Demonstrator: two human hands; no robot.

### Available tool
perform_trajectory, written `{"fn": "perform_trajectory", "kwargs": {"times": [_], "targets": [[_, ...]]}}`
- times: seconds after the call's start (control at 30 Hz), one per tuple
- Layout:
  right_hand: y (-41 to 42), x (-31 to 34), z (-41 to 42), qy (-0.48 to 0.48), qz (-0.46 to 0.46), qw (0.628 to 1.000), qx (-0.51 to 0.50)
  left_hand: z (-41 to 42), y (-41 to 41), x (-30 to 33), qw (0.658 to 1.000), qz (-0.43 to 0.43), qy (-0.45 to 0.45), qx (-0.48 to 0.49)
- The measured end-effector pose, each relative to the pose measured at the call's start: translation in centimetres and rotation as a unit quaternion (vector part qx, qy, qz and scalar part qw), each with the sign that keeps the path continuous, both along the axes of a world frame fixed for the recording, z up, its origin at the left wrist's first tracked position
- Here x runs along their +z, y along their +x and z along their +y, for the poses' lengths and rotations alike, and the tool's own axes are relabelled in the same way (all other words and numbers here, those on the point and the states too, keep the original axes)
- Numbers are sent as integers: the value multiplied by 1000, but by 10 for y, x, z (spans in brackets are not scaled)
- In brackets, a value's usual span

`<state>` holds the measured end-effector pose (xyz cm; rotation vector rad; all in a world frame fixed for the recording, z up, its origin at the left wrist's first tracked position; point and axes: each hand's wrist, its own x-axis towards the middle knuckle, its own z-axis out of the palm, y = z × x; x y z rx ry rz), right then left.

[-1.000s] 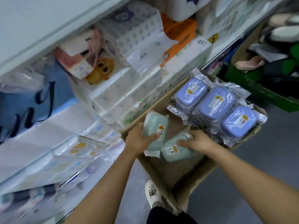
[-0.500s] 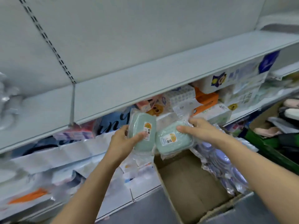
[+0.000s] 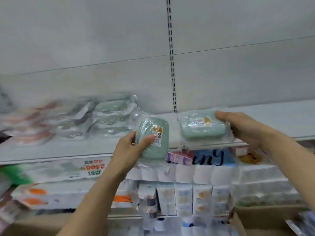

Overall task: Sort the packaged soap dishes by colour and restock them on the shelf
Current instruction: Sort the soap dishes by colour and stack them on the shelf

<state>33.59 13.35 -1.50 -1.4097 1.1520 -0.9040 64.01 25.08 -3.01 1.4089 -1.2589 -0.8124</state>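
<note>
My left hand grips a green packaged soap dish, held upright in front of the white shelf. My right hand grips a second green packaged soap dish, lying flat at the shelf's front edge. On the shelf to the left lies a pile of green packaged soap dishes. Further left there are blurred grey packages and pink packages.
The white back panel with a slotted upright rises behind the shelf. Below the shelf sit toilet paper packs and tissue packs. A cardboard box edge shows at the bottom right.
Both hands rose from the cardboard box with the two green soap dishes up to the shelf. The view swung up and left, so the stacked packages on the shelf came into sight.
</note>
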Motion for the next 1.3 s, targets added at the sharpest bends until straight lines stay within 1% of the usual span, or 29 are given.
{"fn": "perform_trajectory", "kwargs": {"times": [0.13,0.23,0.33,0.4,0.47,0.57,0.73,0.87,0.93,1.03,1.07,1.1,1.13,1.17,1.2,1.23,1.27,1.3], "targets": [[99,22,-27,-3,-76,997,-14,7,77,14,1000,5,3,16],[168,37,-47,6,-117,993,-10,6,126,21,999,30,-1,30],[224,50,-68,24,-154,988,-14,2,165,30,998,55,-6,31],[254,57,-84,33,-175,983,-35,-4,187,37,997,65,-15,31],[280,63,-100,33,-168,983,-62,-15,206,45,997,69,-24,36],[314,70,-125,34,-134,988,-75,-35,227,58,993,106,-17,45],[358,80,-169,42,-71,995,-49,-70,248,73,982,178,-12,63],[375,81,-195,59,-1,998,-33,-91,252,80,967,244,-3,67],[377,77,-204,64,6,997,-32,-99,251,81,959,272,-3,73],[371,76,-203,76,-20,996,-34,-109,248,81,953,289,-8,87],[368,76,-200,52,9,997,-48,-112,247,81,950,296,-14,95],[364,77,-197,-5,71,994,-80,-115,244,82,946,307,-23,99],[361,78,-194,-93,108,983,-116,-118,241,83,942,320,-33,101],[359,81,-185,-185,90,971,-122,-122,237,86,937,330,-45,101],[359,87,-170,-250,38,964,-81,-125,232,89,934,338,-58,100],[359,93,-151,-286,-7,958,-4,-130,225,93,932,342,-69,96],[361,98,-133,-307,-8,948,82,-134,219,97,931,344,-79,92],[365,104,-115,-339,49,928,146,-137,213,100,931,343,-88,87]]}}
